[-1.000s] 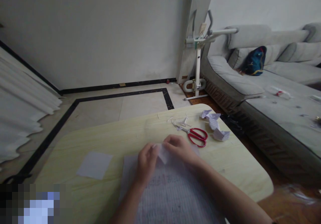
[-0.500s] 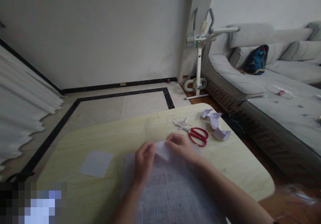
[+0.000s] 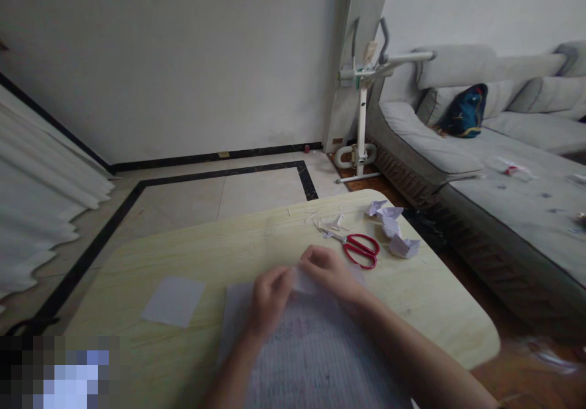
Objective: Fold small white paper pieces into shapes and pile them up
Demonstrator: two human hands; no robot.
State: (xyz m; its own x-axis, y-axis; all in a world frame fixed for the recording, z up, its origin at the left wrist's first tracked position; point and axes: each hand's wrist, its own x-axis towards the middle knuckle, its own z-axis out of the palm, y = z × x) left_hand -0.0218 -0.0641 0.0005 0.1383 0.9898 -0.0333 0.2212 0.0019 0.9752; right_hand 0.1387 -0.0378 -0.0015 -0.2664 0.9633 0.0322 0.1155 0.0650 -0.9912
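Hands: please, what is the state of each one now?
Left hand: closed, pinching a small white paper.
Right hand: closed, pinching the same paper.

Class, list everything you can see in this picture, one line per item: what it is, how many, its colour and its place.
Held paper: 1, white, between the hands
Written sheet: at least 1, whitish, beneath the hands
Square paper: 1, white, table's left
Scissors: 1, red-handled, beyond the right hand
Folded papers: at least 3, white, table's far right
Paper scraps: several, white, near the blades
Table: 1, pale yellow, foreground
Exercise frame: 1, white and grey, beyond the table
Sofa: 1, grey, right
Bundle: 1, mostly blue, on the sofa
Curtain: 1, white, left
Left hand: 1, bare, at the paper
Right hand: 1, bare, at the paper
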